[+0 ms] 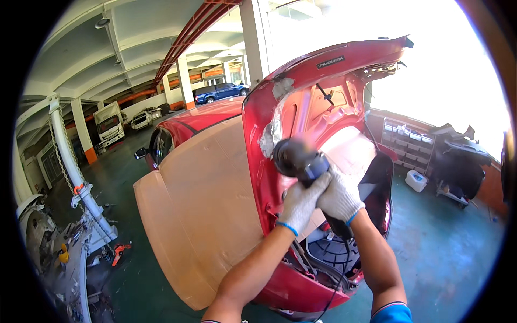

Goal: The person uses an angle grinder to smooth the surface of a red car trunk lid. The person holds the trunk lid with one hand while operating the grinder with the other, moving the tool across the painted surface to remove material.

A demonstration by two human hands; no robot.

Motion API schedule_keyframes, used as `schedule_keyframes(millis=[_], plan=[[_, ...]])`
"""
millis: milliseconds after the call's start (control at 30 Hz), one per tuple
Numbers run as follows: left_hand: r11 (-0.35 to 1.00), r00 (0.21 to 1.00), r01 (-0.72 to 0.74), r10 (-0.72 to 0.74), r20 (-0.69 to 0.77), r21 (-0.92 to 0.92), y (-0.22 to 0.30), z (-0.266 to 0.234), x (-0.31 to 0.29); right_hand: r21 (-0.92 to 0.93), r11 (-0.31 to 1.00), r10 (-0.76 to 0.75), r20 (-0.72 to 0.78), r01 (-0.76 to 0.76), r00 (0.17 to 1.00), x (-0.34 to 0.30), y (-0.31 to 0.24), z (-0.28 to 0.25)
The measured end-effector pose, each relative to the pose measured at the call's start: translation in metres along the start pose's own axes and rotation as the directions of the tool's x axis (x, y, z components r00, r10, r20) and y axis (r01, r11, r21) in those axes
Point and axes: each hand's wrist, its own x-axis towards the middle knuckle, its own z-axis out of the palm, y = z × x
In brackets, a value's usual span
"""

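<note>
Left hand (301,202) and right hand (341,196), knit-gloved, grip a rounded black tool (307,164) (perhaps plastic)

White truck (109,126) and blue pickup (221,93)

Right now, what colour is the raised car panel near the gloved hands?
The raised car panel is red, with greyish patches; best seen in the head view.

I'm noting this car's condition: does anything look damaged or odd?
Yes: the raised red lid has rough, grey-white patches on its left side, near the black power tool. They look odd because they interrupt the smooth red paint; whether they are filler or bare metal, I cannot tell.
</note>
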Motion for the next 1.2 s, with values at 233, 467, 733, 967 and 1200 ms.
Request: schedule_keyframes(millis=[233,467,733,967,1200], plan=[[0.991,0.994,0.104,-0.105,0.007,0.086,0.012,0.004,-0.023,-0.066,0.996,0.063,-0.035,-0.065,0.997,-0.022,-0.005,0.0],[0.998,0.997,0.059,-0.058,0.052,-0.012,0.019,0.001,-0.013,-0.069,0.995,0.071,-0.058,-0.075,0.996,-0.016,-0.031,-0.011],[0.992,0.989,0.104,-0.095,0.113,-0.074,0.021,-0.003,0.011,-0.213,0.976,0.008,-0.126,-0.035,0.992,0.006,-0.026,-0.012],[0.985,0.994,0.035,-0.018,0.106,-0.166,0.02,-0.001,0.013,-0.237,0.97,0.024,-0.124,-0.053,0.992,0.007,-0.044,-0.02],[0.982,0.99,0.101,-0.084,0.115,-0.159,0.01,-0.004,0.011,-0.276,0.956,0.097,-0.035,-0.103,0.995,0.003,-0.042,-0.023]])
